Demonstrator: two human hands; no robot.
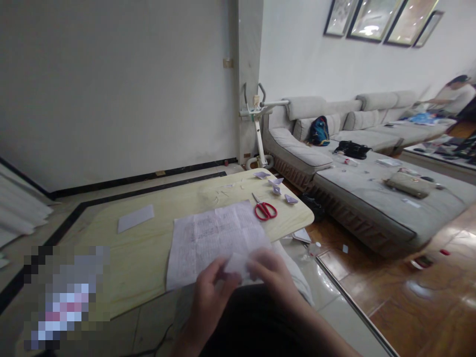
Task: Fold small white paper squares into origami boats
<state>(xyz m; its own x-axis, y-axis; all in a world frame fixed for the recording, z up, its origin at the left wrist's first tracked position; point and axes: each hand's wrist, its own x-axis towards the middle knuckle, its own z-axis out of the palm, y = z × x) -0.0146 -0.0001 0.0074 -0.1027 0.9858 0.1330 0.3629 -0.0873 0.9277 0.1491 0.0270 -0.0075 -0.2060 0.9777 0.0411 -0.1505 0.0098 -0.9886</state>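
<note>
My left hand (210, 292) and my right hand (273, 272) meet low in the view, both pinching a small piece of white paper (236, 263) between their fingertips. They hover over the near edge of a large creased sheet of printed paper (211, 235) that lies on a pale wooden table (148, 248). Red-handled scissors (265, 209) lie shut on the table beyond the sheet, to the right. Several small folded purple paper pieces (277, 186) sit near the table's far right corner.
A loose white sheet (136, 218) lies on the table's left part. A grey sofa (357, 163) with a backpack (319, 131), a black bag (351, 148) and scraps runs along the right. Another person (455, 94) sits at its far end. An exercise machine (256, 124) stands by the wall.
</note>
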